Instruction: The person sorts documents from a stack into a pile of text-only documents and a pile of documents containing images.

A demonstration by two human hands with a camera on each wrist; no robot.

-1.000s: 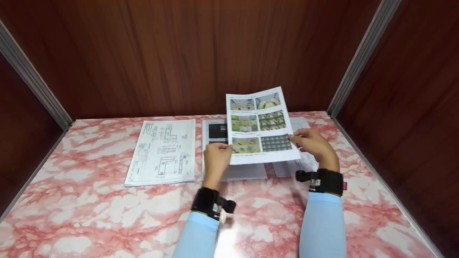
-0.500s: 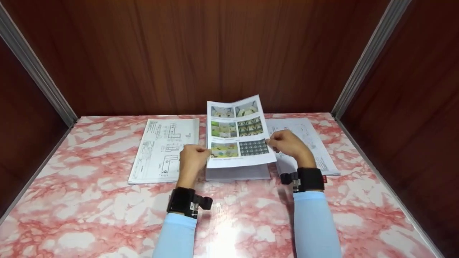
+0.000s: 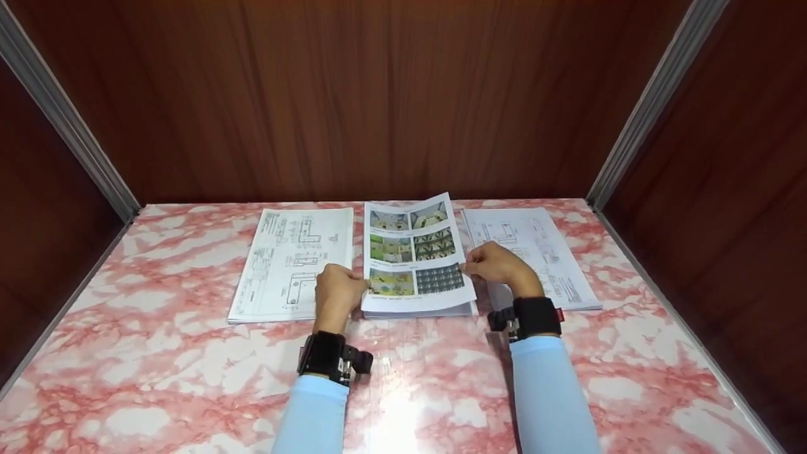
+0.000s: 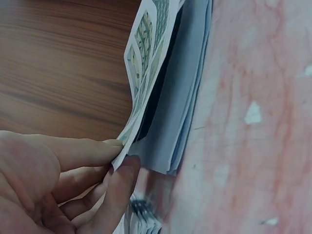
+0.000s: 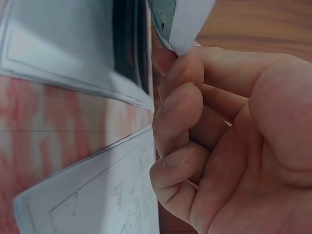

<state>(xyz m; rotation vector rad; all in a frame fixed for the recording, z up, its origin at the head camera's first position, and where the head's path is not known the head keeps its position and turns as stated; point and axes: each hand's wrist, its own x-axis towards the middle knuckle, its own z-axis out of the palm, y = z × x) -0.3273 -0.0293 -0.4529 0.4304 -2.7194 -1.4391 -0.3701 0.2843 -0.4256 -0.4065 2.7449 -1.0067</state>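
A sheet of paper point(image 3: 413, 252) printed with colour photos hangs close over the middle paper stack point(image 3: 435, 312), its far right corner curling up. My left hand point(image 3: 338, 290) pinches its left edge between thumb and forefinger, as the left wrist view shows with the hand point(image 4: 73, 180) at the paper's edge. On the other side my right hand point(image 3: 498, 265) pinches the right edge; in the right wrist view its other fingers point(image 5: 175, 165) are curled below. The stack beneath shows a dark printed block point(image 4: 165, 73) and is mostly hidden by the sheet.
A stack of technical drawings point(image 3: 271, 277) lies on the left, another drawing stack point(image 3: 567, 277) on the right. They rest on a red-and-white marbled table point(image 3: 208, 378). Brown wood-grain panels point(image 3: 403, 94) stand behind and at both sides.
Both hands have carried the photo sheet leftward and then down, from above the gap between the middle and right stacks to close over the middle stack. The right drawing stack shows more.
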